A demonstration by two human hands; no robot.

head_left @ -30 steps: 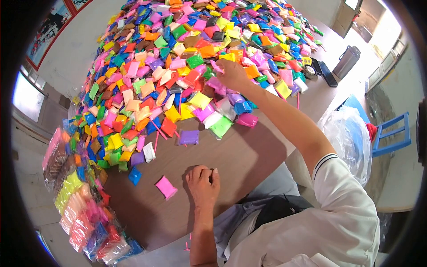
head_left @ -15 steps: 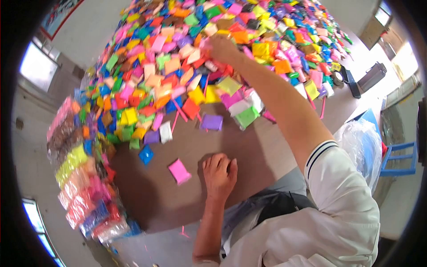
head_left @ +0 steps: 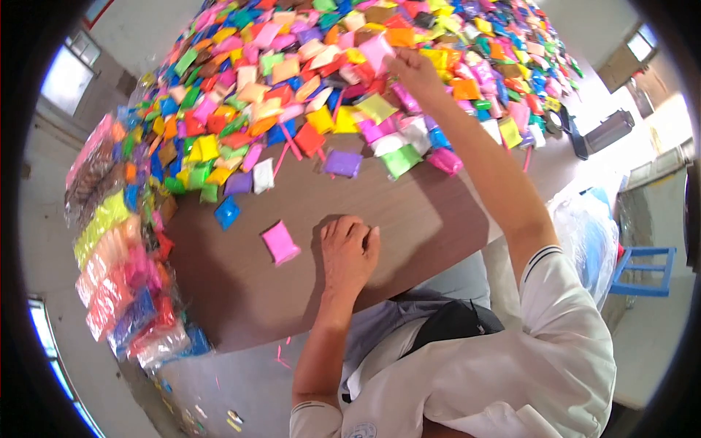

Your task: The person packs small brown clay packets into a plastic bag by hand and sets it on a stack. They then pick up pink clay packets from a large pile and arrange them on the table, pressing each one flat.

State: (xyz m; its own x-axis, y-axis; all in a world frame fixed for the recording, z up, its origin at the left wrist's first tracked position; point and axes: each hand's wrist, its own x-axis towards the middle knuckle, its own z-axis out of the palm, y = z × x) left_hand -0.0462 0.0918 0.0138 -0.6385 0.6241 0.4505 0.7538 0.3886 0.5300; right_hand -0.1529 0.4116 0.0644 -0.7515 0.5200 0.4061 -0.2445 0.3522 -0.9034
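My right hand [head_left: 415, 71] is raised over the front of a large heap of small coloured packets. Its fingers pinch the corner of a light pink packet [head_left: 377, 52]. My left hand [head_left: 349, 247] rests on the brown tabletop [head_left: 416, 233], loosely curled with the fingers folded under; I see nothing in it. A brighter pink packet [head_left: 280, 243] lies on the table just left of that hand. Farther up, a purple packet [head_left: 342, 163] and a blue packet [head_left: 227, 212] lie at the edge of the heap.
Clear bags of packets [head_left: 117, 270] line the table's left edge. At the right stand a dark grey box-shaped object [head_left: 610, 130], a plastic-wrapped blue object [head_left: 595, 219] and a blue stool [head_left: 642, 270]. Thin pink strips [head_left: 282, 356] lie on the floor.
My right hand has drawn back slightly to the right and now shows a light pink packet between its fingers. The camera view has shifted; my left hand stays resting on the table.
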